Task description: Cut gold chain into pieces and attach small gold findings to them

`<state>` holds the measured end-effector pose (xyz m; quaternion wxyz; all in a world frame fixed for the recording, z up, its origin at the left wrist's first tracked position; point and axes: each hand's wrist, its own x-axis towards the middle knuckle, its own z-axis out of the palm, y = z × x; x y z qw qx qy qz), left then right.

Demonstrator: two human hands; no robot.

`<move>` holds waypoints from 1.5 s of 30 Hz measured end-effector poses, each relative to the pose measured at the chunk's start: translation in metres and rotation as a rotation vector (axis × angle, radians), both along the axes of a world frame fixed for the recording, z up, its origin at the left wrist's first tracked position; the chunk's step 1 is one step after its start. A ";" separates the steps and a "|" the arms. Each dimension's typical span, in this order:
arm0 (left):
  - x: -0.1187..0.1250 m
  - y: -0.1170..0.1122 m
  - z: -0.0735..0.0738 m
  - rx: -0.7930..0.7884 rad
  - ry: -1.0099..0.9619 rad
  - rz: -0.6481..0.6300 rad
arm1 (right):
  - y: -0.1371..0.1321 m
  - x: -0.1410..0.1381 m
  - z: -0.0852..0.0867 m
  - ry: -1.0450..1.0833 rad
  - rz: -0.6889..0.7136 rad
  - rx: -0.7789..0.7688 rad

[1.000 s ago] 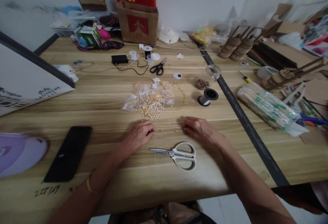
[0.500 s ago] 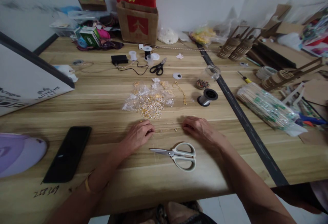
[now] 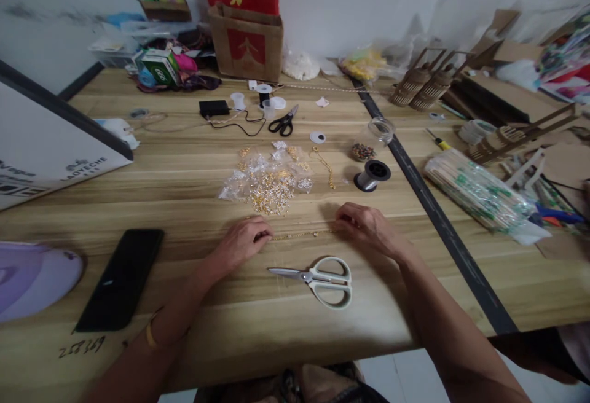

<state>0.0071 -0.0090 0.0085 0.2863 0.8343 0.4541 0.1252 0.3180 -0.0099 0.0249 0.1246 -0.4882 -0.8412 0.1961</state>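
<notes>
A thin gold chain (image 3: 299,235) with a small charm or clasp stretches between my hands, just above or on the wooden table. My left hand (image 3: 244,240) pinches its left end between thumb and fingers. At the other end, the closed fingers of my right hand (image 3: 362,222) grip the chain. Below the chain lie scissors with pale handles (image 3: 330,283), blades pointing left. Beyond my hands spreads a pile of small gold and silver findings (image 3: 271,191), partly in clear bags. Another gold chain (image 3: 326,166) lies to the right of the pile.
A wire spool (image 3: 372,176) and a jar of beads (image 3: 372,139) stand at the right. Black scissors (image 3: 283,122) lie farther back. On the left are a dark phone (image 3: 120,280) and a purple object (image 3: 39,279). Bagged sticks (image 3: 477,191) lie far right.
My hands have drawn slightly apart, the left one moving left and the right one moving right. More of the chain shows between them. The scissors and the pile have stayed put.
</notes>
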 end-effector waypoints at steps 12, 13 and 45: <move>0.000 0.001 0.000 -0.050 -0.057 0.016 | -0.004 0.010 0.013 0.094 0.069 -0.145; 0.000 0.001 -0.001 -0.050 -0.054 0.018 | -0.004 0.011 0.014 0.066 0.094 -0.168; 0.011 -0.005 -0.009 0.136 -0.012 -0.009 | -0.007 -0.008 0.004 -0.210 0.003 -0.099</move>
